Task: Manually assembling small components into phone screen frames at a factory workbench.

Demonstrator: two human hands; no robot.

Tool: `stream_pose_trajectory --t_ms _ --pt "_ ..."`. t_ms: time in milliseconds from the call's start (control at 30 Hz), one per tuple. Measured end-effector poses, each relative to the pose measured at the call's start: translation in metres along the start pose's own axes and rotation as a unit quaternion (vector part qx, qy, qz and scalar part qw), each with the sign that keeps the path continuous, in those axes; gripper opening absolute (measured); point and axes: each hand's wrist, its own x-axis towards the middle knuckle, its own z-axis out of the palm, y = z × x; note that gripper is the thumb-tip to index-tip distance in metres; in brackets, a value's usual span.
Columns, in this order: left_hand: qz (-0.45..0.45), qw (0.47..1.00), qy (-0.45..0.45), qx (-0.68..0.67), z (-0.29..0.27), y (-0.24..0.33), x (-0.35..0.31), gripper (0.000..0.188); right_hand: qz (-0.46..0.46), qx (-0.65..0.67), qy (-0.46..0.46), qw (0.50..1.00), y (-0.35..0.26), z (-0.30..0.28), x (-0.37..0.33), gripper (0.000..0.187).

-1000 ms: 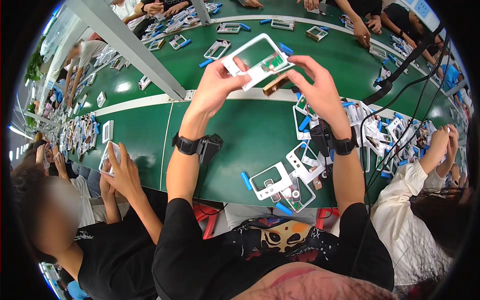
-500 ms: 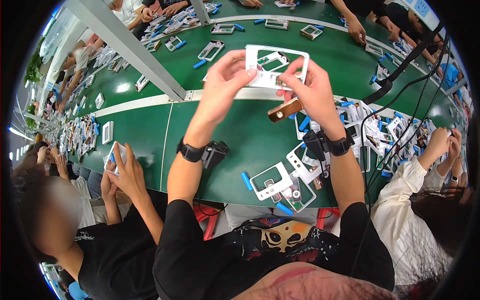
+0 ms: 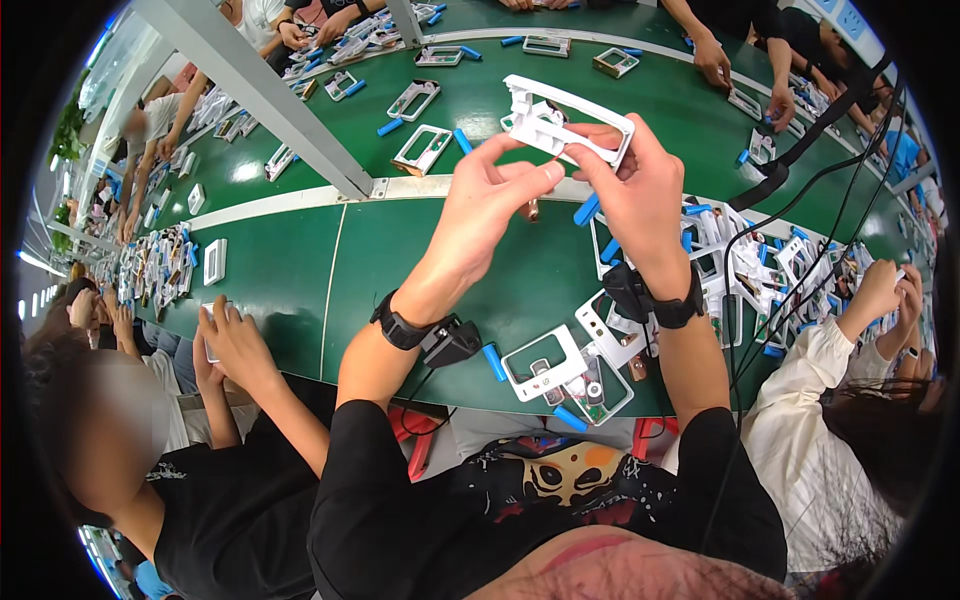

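Above the far edge of my bench, my right hand (image 3: 645,185) grips a white plastic frame (image 3: 590,100) by its right end, tilted with its inner side showing. My left hand (image 3: 480,205) is closed at the frame's lower left, thumb and fingers drawn together. What its fingertips pinch is hidden. A copper-coloured metal piece (image 3: 533,209) peeks out below the fingers, and I cannot tell which hand holds it. On the bench near me lie another white frame (image 3: 548,378), a blue cylinder (image 3: 494,362) and a clear-edged housing with a green board (image 3: 605,402).
A large heap of white frames and blue cylinders (image 3: 735,255) fills the right of the bench. A grey metal post (image 3: 270,100) rises at left. Black cables (image 3: 765,185) hang at right. Frames lie on the green belt (image 3: 480,100) beyond. Co-workers sit on both sides.
The white frame has tipped from facing me to a slant. My left hand has moved right, toward my right hand. The copper-coloured piece now shows only a small end, farther left.
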Motion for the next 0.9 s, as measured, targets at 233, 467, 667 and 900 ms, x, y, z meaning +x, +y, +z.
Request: stream_pose_trajectory --t_ms 233,467,667,900 --pt "0.325 0.827 0.145 0.435 0.014 -0.003 -0.011 0.031 -0.001 0.037 0.04 0.998 0.003 0.008 -0.001 0.022" --pt "0.449 0.678 0.197 0.548 0.0 -0.005 -0.003 0.019 0.053 0.099 0.015 0.994 -0.01 0.007 -0.004 0.029" --pt "0.472 0.696 0.19 0.507 0.001 0.001 -0.003 0.013 -0.055 -0.002 0.009 0.998 -0.005 0.004 -0.005 0.039" --pt "0.469 0.74 0.175 0.45 0.002 -0.002 -0.003 0.021 -0.042 0.05 0.027 0.997 -0.015 0.006 -0.009 0.067"
